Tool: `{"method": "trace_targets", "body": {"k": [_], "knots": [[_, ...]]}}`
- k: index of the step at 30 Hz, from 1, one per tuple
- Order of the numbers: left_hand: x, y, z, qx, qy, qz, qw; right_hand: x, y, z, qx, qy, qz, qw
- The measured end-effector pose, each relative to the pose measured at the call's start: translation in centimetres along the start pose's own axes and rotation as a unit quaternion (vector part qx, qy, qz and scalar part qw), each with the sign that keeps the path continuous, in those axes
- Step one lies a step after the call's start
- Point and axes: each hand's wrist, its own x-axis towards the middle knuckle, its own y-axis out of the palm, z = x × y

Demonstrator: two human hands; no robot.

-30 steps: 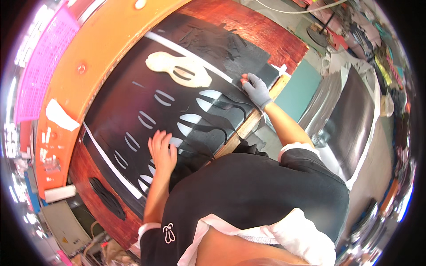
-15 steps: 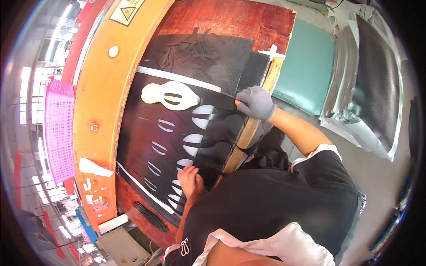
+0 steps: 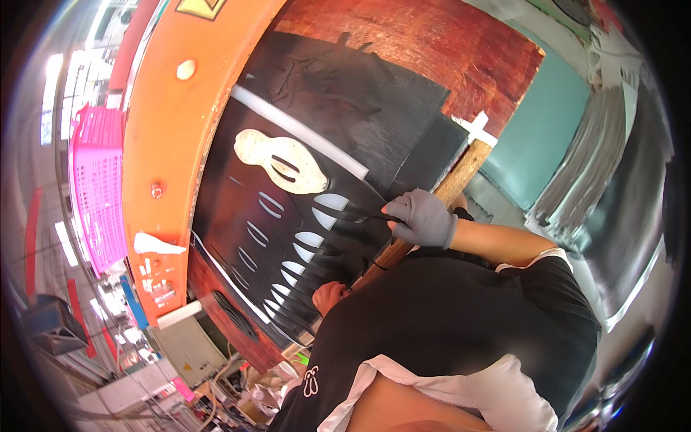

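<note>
- Two hands work on one black sheet (image 3: 302, 216) in the head view, the only view there is; the sheet lies flat on a red-brown counter (image 3: 432, 50), just inside an orange frame (image 3: 165, 144) that curves along its far edge.
- Right hand (image 3: 421, 218), in a grey glove, sits at the near edge of the sheet beside a wooden strip (image 3: 453, 189). Its grip is pressed together on a thin black strand (image 3: 360, 216) of the sheet, the fingers curled tight, not spread.
- Left hand (image 3: 330, 295), bare, rests on the near lower part of the sheet, mostly hidden behind the black shirt; whether its grip is spread flat or curled I cannot tell.
- Pale leaf-shaped openings (image 3: 309, 237) run in rows across the sheet, and a larger pale oval cutout (image 3: 281, 164) lies toward the frame from them. The webs between the openings look narrow.
- Risk, as I judge it: a pull on the pinched strand could tear a narrow web beside the openings, since so little material holds there.
- Risk: if the left hand bears down too lightly, the whole sheet may slide toward the wooden strip and lift off the counter.
- Risk: the glove may lose so thin a strand, letting it snap back onto the sheet.
</note>
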Motion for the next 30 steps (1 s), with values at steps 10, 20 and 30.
{"method": "trace_targets", "body": {"k": [10,20,30], "knots": [[-7.8,6.2,-1.4,0.079,-0.325,-0.092,0.938,0.1,-7.3,-4.0,-0.116,-0.086,0.097,0.985],[-1.4,2.2,-4.4,0.124,-0.188,-0.161,0.961,0.0,-5.2,-3.6,-0.178,-0.121,-0.016,0.976],[-0.7,2.9,-4.1,0.143,-0.147,-0.250,0.946,-0.7,-3.9,-4.8,-0.107,-0.077,-0.013,0.991]]}}
